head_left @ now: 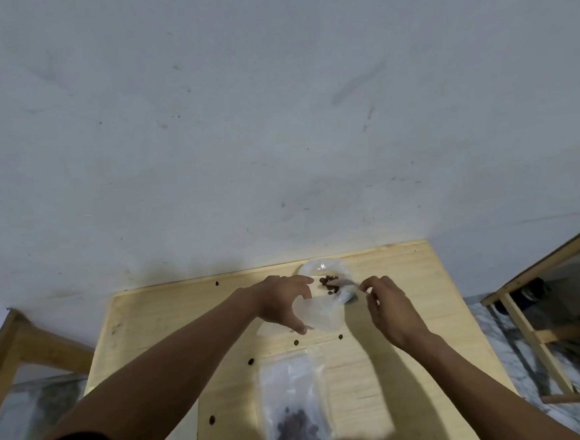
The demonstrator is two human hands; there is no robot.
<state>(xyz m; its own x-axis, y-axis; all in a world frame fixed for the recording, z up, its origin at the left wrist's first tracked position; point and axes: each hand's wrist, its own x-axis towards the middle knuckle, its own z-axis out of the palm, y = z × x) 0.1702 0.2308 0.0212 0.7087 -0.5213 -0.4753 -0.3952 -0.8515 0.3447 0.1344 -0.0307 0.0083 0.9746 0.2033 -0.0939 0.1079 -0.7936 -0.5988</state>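
Both hands are working in the centre of the frame, at the far edge of the wooden worktop.

Left hand: thumb low, fingers high, curved into a C that grips the near-left side of a clear pouch. The pouch is floppy, with its mouth facing up-frame toward the dish.

Right hand: fingertips pressed together, pinching the end of a thin grey spoon. The spoon runs left from the fingers into the dish; its tip is blurred, so I can't tell if it's loaded.

The clear dish sits on the worktop just above both hands, close to the wall. A small cluster of dark beans is in its near side, right by the pouch mouth.

At bottom centre a zip bag lies flat with a dark pile of beans in its lower half, well apart from the hands.

Loose beans are scattered singly across the worktop, a few just below the pouch, one near the far edge, more at the bottom.

Wooden frames stand at the left and right edges of the frame.
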